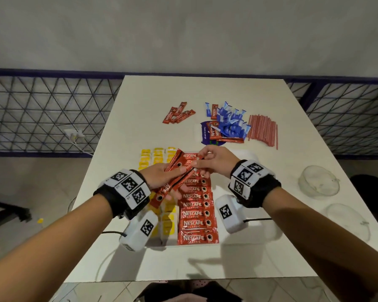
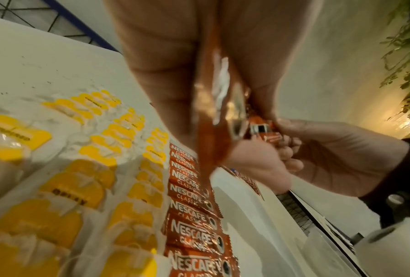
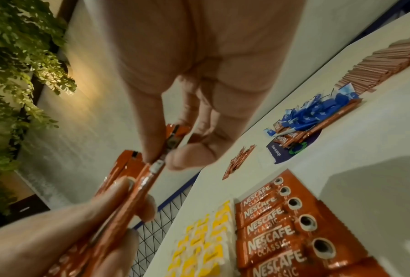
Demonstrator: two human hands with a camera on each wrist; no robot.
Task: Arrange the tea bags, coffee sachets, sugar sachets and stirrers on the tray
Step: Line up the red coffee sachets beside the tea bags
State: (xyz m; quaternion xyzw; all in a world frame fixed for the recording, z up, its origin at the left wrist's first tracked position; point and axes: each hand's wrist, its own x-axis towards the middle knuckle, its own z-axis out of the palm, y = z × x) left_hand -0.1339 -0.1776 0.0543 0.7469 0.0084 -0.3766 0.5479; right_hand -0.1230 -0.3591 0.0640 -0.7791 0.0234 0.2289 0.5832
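Observation:
My left hand [image 1: 172, 174] grips a fanned bundle of red coffee sachets [image 1: 176, 171] above the white tray [image 1: 250, 156]. My right hand [image 1: 197, 162] pinches the far end of one sachet [image 3: 157, 165] of that bundle between thumb and fingers. On the tray lies a neat column of coffee sachets [image 1: 194, 214], with rows of yellow tea bags [image 1: 157, 156] to its left, partly hidden by my left wrist. Farther back on the table are blue sugar sachets [image 1: 231, 123], red stirrers [image 1: 263, 130] and loose coffee sachets [image 1: 178, 113].
A purple printed sheet [image 1: 205, 134] lies under the sugar pile. Two clear plastic lids [image 1: 319, 182] sit at the table's right edge. A blue wire fence [image 1: 42, 114] runs behind the table. A yellow piece [image 1: 40, 220] lies on the floor at left.

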